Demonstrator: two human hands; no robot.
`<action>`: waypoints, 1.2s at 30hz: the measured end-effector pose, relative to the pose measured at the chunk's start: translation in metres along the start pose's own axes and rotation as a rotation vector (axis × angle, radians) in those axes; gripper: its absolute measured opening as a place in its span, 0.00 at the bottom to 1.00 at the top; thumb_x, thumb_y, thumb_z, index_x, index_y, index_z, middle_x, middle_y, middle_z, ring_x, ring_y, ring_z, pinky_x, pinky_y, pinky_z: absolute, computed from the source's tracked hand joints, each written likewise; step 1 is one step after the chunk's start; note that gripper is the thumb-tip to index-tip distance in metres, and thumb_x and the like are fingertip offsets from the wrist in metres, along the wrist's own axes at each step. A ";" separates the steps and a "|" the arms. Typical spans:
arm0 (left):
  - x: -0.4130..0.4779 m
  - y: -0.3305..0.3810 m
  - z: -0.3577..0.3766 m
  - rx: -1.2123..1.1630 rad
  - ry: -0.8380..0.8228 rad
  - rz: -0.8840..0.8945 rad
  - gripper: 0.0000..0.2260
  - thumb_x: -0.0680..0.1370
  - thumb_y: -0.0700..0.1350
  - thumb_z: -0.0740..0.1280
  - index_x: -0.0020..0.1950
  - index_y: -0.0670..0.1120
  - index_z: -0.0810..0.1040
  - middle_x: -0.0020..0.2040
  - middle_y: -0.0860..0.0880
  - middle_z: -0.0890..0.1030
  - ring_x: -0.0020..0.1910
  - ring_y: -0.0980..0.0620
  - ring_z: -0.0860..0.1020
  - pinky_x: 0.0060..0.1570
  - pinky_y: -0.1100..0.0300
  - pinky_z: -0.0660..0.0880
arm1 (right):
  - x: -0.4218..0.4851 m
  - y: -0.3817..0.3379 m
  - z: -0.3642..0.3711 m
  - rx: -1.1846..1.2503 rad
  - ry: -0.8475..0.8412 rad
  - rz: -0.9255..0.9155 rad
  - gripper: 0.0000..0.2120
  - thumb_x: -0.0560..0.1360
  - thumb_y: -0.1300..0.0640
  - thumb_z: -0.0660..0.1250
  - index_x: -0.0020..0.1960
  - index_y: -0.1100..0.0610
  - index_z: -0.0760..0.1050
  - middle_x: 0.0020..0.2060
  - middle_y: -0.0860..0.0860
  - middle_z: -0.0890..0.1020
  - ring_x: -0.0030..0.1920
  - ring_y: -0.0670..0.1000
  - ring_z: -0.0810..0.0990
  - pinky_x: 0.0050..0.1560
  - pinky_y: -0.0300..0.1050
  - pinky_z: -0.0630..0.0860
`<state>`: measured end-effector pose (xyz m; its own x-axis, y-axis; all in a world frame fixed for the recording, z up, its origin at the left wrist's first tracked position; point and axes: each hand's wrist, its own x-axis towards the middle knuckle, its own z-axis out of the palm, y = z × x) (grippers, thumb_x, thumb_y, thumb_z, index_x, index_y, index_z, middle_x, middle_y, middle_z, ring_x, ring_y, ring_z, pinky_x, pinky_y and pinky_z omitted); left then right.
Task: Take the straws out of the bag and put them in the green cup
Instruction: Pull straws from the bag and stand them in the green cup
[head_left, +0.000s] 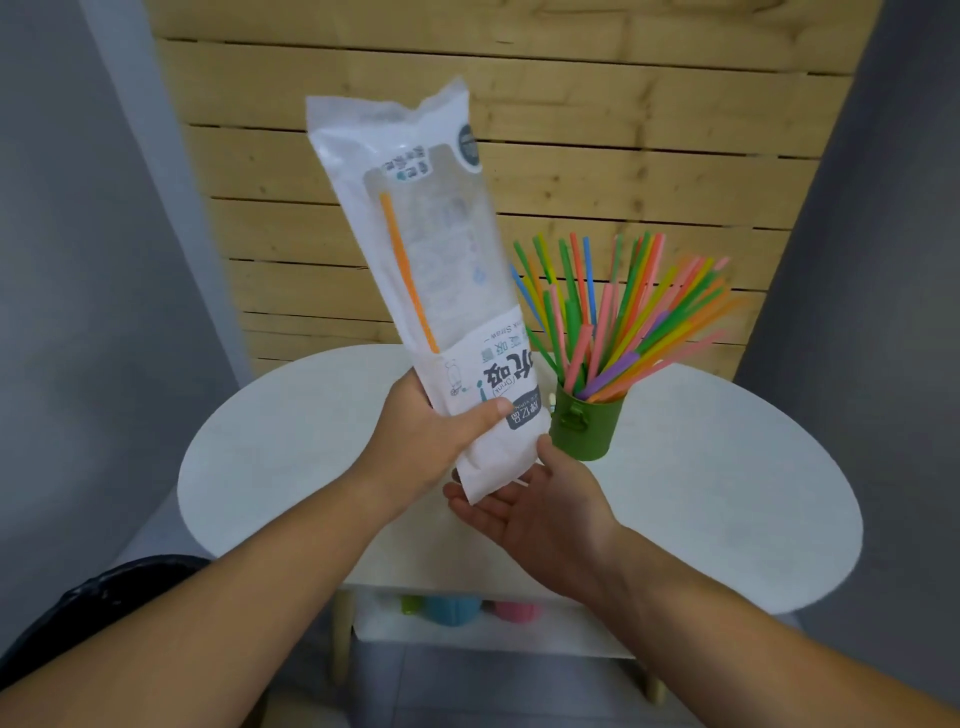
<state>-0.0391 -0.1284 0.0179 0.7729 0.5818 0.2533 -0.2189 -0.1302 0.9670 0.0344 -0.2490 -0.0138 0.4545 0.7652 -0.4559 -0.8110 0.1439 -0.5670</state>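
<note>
My left hand (434, 436) grips the lower part of a long white and clear straw bag (431, 249), held upside down and tilted up to the left over the table. One orange straw (408, 275) shows through the bag's clear window. My right hand (535, 499) lies palm up, fingers apart, just under the bag's bottom end, touching it. To the right, the green cup (584, 428) stands on the white table (291, 467), filled with several colourful straws (623, 312) that fan out to the right.
A wooden slat wall (571, 130) rises behind the table. A lower shelf holds a green, a blue (451, 609) and a pink cup. A dark bin with a black liner (119, 587) sits at the lower left.
</note>
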 end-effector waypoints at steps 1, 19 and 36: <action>0.001 0.000 -0.001 -0.001 0.013 0.007 0.17 0.75 0.33 0.74 0.63 0.42 0.81 0.57 0.50 0.87 0.55 0.52 0.85 0.50 0.59 0.82 | 0.001 -0.001 0.000 -0.004 0.001 -0.007 0.27 0.83 0.42 0.53 0.68 0.62 0.72 0.58 0.66 0.82 0.57 0.69 0.82 0.57 0.62 0.79; 0.022 -0.009 -0.027 -0.608 0.452 -0.326 0.15 0.78 0.39 0.71 0.65 0.46 0.78 0.56 0.47 0.87 0.53 0.49 0.86 0.47 0.50 0.84 | -0.012 -0.043 -0.007 -0.272 0.114 -0.329 0.03 0.76 0.63 0.70 0.48 0.58 0.80 0.31 0.50 0.78 0.29 0.44 0.77 0.32 0.38 0.75; 0.021 -0.013 -0.015 -0.668 0.454 -0.438 0.15 0.79 0.41 0.71 0.65 0.45 0.77 0.56 0.47 0.87 0.51 0.50 0.86 0.43 0.53 0.85 | -0.082 -0.118 -0.037 -0.799 0.455 -1.495 0.09 0.81 0.52 0.64 0.44 0.44 0.68 0.35 0.46 0.83 0.38 0.51 0.86 0.43 0.52 0.83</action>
<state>-0.0290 -0.1019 0.0099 0.5909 0.7473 -0.3038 -0.3691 0.5853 0.7219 0.1061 -0.3522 0.0650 0.7456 0.0352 0.6654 0.6620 0.0744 -0.7458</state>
